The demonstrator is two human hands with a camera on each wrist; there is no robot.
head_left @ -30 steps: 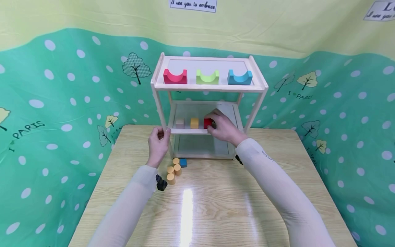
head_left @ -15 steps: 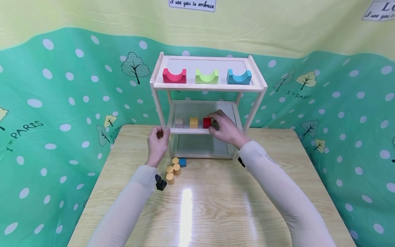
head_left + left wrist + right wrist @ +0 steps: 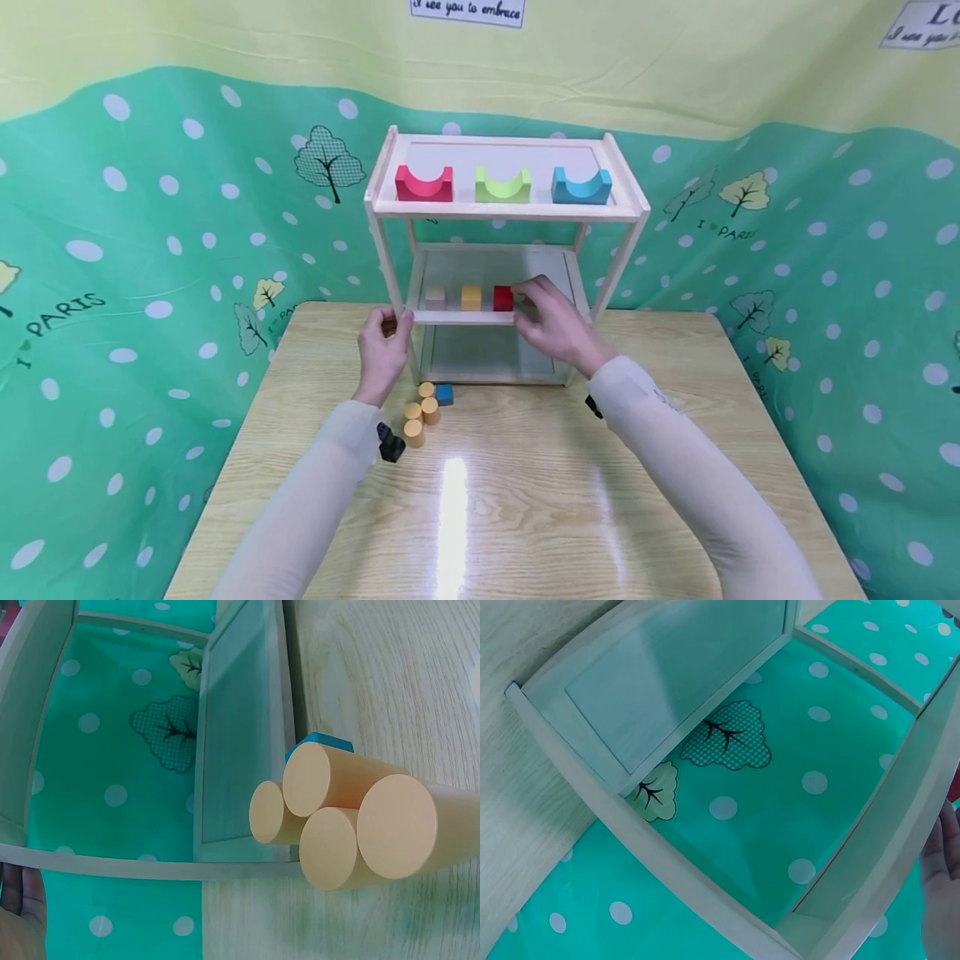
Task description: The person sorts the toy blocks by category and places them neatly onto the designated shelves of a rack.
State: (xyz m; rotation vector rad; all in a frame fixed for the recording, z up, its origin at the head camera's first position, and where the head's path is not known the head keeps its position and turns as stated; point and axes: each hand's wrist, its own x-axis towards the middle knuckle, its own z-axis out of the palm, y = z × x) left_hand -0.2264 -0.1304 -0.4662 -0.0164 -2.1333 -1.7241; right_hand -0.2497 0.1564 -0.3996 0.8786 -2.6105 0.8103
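A white wooden shelf rack (image 3: pixel 510 212) stands on the table. My left hand (image 3: pixel 382 350) holds its left post at the middle level, thumb and fingers on either side. On the middle shelf's front edge sit a pale pinkish cube (image 3: pixel 436 298), a yellow cube (image 3: pixel 471 298) and a red cube (image 3: pixel 503 299) in a row. Just right of the red cube is my right hand (image 3: pixel 558 325), fingers loosely bent, nothing visible between them; whether a fingertip touches the cube I cannot tell. In the right wrist view only part of that hand (image 3: pixel 941 892) shows at the edge.
Red (image 3: pixel 424 187), green (image 3: pixel 502 188) and blue (image 3: pixel 582 188) arch blocks line the top shelf. Several wooden cylinders (image 3: pixel 397 825) and a blue block (image 3: pixel 445 394) stand on the table (image 3: pixel 525 500) at the rack's front left. A patterned cloth (image 3: pixel 187 250) hangs behind.
My right hand has let go of the red cube and drawn slightly to the right and down. The cube stays in the row. My left hand keeps its place on the post.
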